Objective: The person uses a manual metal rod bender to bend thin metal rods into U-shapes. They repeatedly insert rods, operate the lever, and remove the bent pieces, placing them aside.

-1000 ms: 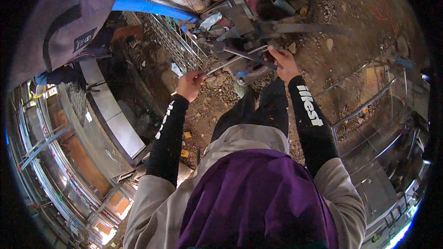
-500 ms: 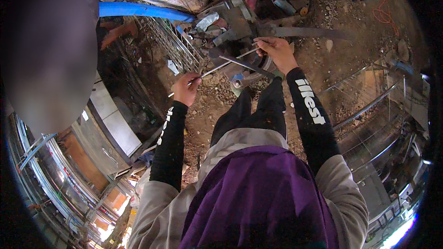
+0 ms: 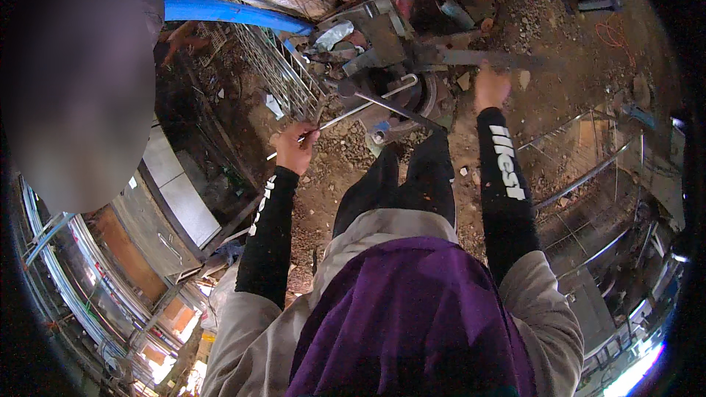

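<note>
My left hand (image 3: 296, 145) is closed around a thin metal rod (image 3: 346, 115), whose short tail sticks out below the hand. The rod slants up to the right, and its far end is bent into a hook above the bench vise (image 3: 386, 40). A dark vise handle (image 3: 397, 108) crosses beneath the rod. My right hand (image 3: 493, 90) is off the rod, at the lower edge of a long flat metal bar (image 3: 515, 58) extending right from the vise. Its fingers are blurred and partly hidden, so its grip on the bar is unclear.
A blue pipe (image 3: 235, 13) and a metal grille (image 3: 283, 66) lie at the upper left. Scrap surrounds the vise. Wire-mesh frames (image 3: 588, 169) stand at the right, and long metal tubes (image 3: 88, 272) at the lower left. My legs (image 3: 397, 184) are close below the vise.
My right hand has let go of the rod's far end and moved right to the flat bar. The hooked end now shows. My left hand keeps its hold, nearly still.
</note>
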Demonstrator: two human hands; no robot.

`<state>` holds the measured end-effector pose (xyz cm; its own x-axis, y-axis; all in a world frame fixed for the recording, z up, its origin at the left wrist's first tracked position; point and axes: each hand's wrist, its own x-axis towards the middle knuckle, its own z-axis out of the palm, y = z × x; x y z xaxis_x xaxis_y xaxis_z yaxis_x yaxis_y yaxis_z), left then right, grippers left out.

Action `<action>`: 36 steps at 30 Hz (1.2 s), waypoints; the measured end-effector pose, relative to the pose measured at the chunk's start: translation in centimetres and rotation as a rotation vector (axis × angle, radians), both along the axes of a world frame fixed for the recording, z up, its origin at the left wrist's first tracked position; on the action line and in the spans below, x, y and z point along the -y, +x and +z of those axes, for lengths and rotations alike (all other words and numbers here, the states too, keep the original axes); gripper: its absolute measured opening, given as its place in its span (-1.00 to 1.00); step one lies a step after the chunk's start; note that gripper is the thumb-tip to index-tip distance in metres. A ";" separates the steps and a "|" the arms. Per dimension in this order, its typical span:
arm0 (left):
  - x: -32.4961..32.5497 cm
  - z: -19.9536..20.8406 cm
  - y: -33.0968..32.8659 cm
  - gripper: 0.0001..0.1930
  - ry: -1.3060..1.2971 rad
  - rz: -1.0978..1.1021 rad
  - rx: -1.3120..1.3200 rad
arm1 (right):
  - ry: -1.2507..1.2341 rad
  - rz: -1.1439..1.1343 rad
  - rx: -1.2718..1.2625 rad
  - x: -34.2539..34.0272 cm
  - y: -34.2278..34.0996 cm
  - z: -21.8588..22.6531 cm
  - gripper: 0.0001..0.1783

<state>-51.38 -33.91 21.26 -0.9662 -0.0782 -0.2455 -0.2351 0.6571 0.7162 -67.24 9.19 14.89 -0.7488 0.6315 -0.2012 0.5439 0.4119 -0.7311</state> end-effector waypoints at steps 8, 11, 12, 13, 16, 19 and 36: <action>-0.2 0.5 -0.1 -0.89 -0.007 -0.032 -0.093 | -0.755 -0.202 -0.054 -4.0 -3.5 -5.5 -0.59; -0.4 0.0 0.5 -0.88 0.013 -0.010 -0.110 | -0.734 -0.152 -0.054 -2.9 -4.8 -4.3 -0.66; -0.7 0.2 0.5 -0.89 0.017 -0.001 -0.104 | -0.720 -0.110 -0.025 -2.5 -5.4 -3.9 -0.65; -0.9 0.3 0.5 -0.90 0.026 0.012 -0.105 | -0.706 -0.066 -0.002 -2.4 -6.2 -3.6 -0.64; -1.5 0.4 0.6 -0.92 0.048 0.046 -0.104 | -0.683 -0.021 0.040 -1.7 -7.8 -2.9 -0.65; -1.9 0.7 0.8 -0.91 0.051 0.063 -0.093 | -0.663 -0.008 0.030 -1.1 -8.6 -2.9 -0.67; -1.4 0.0 0.3 -0.89 -0.036 0.012 -0.166 | -0.838 -0.167 -0.043 -2.7 -6.7 -4.5 -0.84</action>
<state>-51.04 -32.47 21.24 -0.9923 -0.0955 -0.0792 -0.1232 0.6808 0.7220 -73.97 11.87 10.35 -0.6767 0.3898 -0.6246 0.5142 -0.3569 -0.7799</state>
